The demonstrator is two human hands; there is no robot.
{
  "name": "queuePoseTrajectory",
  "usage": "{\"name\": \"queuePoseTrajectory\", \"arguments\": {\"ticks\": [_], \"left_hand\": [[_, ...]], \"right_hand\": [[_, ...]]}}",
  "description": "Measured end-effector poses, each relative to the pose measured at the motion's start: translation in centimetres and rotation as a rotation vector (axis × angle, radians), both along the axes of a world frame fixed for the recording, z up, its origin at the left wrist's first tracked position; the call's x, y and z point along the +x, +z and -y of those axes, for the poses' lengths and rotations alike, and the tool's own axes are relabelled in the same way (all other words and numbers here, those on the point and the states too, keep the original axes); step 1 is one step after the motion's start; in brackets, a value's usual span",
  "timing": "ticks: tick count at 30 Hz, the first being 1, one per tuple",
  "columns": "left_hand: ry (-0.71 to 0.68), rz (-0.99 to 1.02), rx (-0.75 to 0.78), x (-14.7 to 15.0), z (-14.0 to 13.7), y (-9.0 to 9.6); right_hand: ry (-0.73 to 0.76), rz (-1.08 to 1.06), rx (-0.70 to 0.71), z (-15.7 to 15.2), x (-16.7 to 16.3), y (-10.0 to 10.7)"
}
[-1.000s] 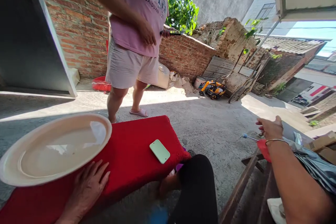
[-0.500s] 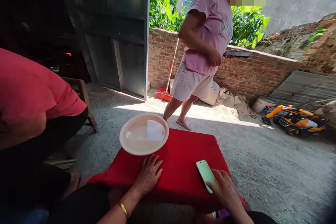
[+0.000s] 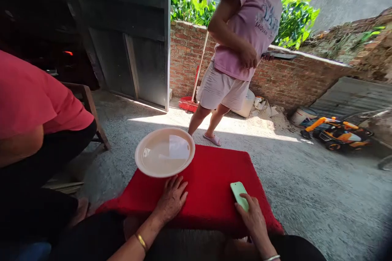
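My left hand [image 3: 174,196] lies flat on the red cloth [image 3: 211,171] of a low table, fingers apart. Its fingertips reach to just below the rim of a pale round basin [image 3: 165,172], which holds liquid with bright reflections. A light green phone [image 3: 239,192] lies on the right side of the cloth. My right hand [image 3: 251,214] is on it, with the index finger across its face and the thumb along its left edge. The phone's lower end is hidden under that hand.
A person in a pink shirt [image 3: 241,36] stands beyond the table, holding a dark device. Someone in a red top [image 3: 33,98] sits close on my left near a wooden chair [image 3: 92,106]. A red broom [image 3: 188,104] and an orange toy digger [image 3: 343,132] are farther off.
My right hand has shifted its grip: the index finger now rests across the phone's face, and the phone has turned slightly. My left hand stays flat. The whole view has shifted a little.
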State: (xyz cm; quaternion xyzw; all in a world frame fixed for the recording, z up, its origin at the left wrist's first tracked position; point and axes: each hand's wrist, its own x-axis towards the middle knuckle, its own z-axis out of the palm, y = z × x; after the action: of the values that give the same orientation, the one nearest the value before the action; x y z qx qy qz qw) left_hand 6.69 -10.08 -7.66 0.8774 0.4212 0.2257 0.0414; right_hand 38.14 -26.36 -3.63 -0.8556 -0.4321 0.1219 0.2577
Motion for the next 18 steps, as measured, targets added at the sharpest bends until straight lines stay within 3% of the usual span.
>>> {"name": "queuePoseTrajectory", "arguments": {"ticks": [6, 9, 12, 14, 18], "left_hand": [[-0.014, -0.017, 0.082, -0.1, -1.0, -1.8], [-0.015, -0.032, 0.1, -0.3, -1.3, -2.4], [-0.026, -0.03, 0.117, -0.7, -1.7, -3.3], [-0.041, -0.013, 0.139, -1.0, -2.3, -4.1], [-0.106, 0.026, 0.19, -1.0, -3.3, -5.1]], "right_hand": [[-0.276, 0.068, -0.03, 3.2, 3.7, -0.3], [-0.332, 0.136, -0.094, 4.1, 2.2, 0.5], [-0.196, 0.114, -0.046, 3.9, -2.9, 0.4], [-0.046, 0.07, -0.013, 2.9, -7.3, -0.7], [0.368, -0.1, -0.176, 0.2, -12.9, -2.8]]}}
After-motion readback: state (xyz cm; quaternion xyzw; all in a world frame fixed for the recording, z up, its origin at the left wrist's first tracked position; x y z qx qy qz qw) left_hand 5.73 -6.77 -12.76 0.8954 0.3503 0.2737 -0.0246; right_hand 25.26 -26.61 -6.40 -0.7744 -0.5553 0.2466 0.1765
